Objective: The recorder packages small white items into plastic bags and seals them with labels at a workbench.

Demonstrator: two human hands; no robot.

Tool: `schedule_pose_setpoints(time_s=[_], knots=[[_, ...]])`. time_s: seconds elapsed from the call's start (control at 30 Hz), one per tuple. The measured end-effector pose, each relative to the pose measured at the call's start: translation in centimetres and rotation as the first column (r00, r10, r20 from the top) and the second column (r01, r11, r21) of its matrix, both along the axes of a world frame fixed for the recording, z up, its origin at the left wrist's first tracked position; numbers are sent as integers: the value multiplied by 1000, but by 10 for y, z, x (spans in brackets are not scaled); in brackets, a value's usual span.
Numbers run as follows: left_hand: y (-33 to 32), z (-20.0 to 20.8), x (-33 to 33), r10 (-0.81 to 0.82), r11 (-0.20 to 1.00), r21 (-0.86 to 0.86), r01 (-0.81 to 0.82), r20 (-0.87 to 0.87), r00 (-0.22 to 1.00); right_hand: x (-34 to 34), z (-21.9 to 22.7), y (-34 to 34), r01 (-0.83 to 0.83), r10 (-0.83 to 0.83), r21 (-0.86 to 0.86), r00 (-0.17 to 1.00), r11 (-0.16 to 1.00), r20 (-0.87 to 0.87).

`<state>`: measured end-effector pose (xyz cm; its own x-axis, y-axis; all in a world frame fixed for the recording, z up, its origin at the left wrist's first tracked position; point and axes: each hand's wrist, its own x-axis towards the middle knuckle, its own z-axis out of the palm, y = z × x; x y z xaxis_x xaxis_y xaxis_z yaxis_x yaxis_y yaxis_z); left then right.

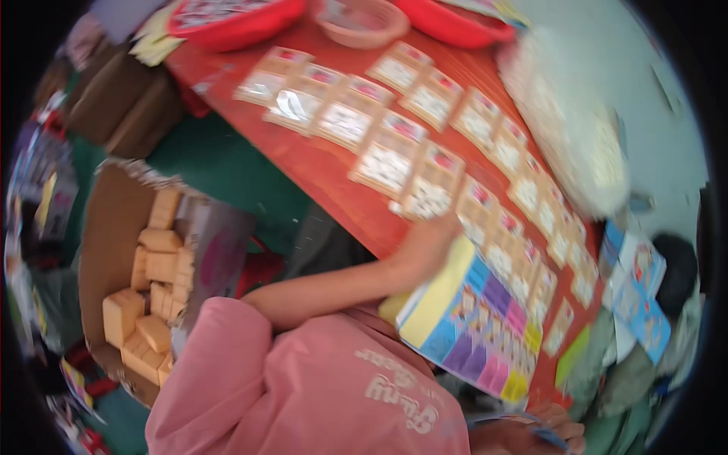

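My left hand [434, 239] is on the red table beside the row of small wooden trays, its fingers hidden and blurred. A printed card stack [474, 322] in yellow, blue, purple and pink leans at the table edge below that hand; I cannot tell whether the hand touches it. The nearest tray [432, 182] holds small white pieces and has a red-and-white label. At the lower right edge, my right hand [557, 426] has curled fingers, with a blurred blue strip [547, 437] across it. What it holds, if anything, cannot be made out.
Two rows of similar trays [353, 110] run along the red table [318, 182]. Red basins [235, 26] and a pink basket [360, 23] stand at the far edge. A large clear plastic bag [561, 114] lies at right. At left, an open carton [110, 227] holds wooden blocks [155, 265].
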<state>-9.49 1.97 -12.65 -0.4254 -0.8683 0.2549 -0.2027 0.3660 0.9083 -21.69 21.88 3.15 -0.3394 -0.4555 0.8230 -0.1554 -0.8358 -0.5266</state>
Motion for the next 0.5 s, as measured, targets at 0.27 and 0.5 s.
schedule_pose_setpoints(time_s=[0.27,0.5], knots=[[0,41,68,189,800,-591,-104,82,979,-3,-37,-82,151,-54,583,982,798,-179],[-175,24,240,750,576,-700,-423,246,614,37,-32,-150,-192,198,679,978,708,71]])
